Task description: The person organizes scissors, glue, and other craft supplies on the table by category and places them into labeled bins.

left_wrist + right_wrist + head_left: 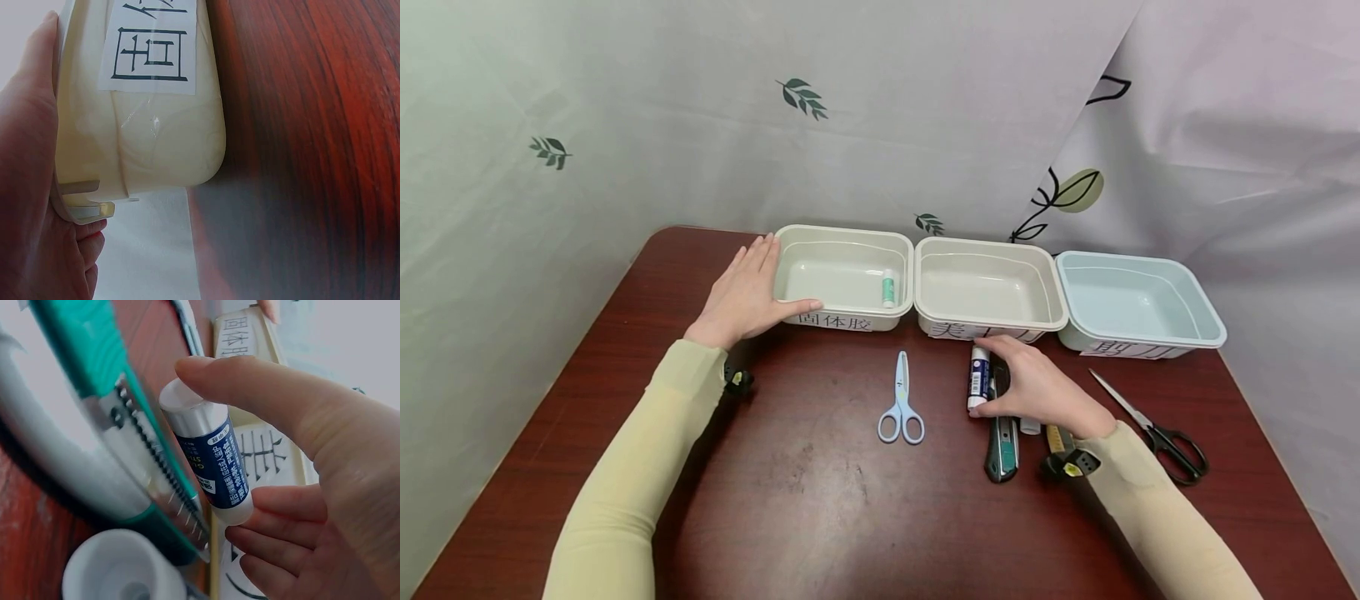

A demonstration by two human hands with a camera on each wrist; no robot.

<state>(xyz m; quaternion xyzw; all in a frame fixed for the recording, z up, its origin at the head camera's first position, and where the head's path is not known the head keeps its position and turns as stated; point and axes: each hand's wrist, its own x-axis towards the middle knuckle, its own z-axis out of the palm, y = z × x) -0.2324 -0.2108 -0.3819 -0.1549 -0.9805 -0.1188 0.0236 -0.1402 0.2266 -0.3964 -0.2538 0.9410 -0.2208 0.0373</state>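
Note:
A blue-labelled glue stick (979,379) is pinched end to end between the thumb and fingers of my right hand (1033,385). In the right wrist view the thumb presses one white end of the glue stick (212,459). Right beside it lies a green and black utility knife (1002,450). My left hand (745,292) rests on the corner of the left cream bin (842,233), fingers straight along its side and thumb on the front rim. Inside that bin is a green and white glue stick (888,290).
A middle cream bin (992,246) and a light blue bin (1138,262) continue the row. Light blue scissors (902,400) lie mid-table; black-handled scissors (1157,433) lie right. A white cylinder (1030,426) and a yellow item (1057,439) are partly hidden by the right hand.

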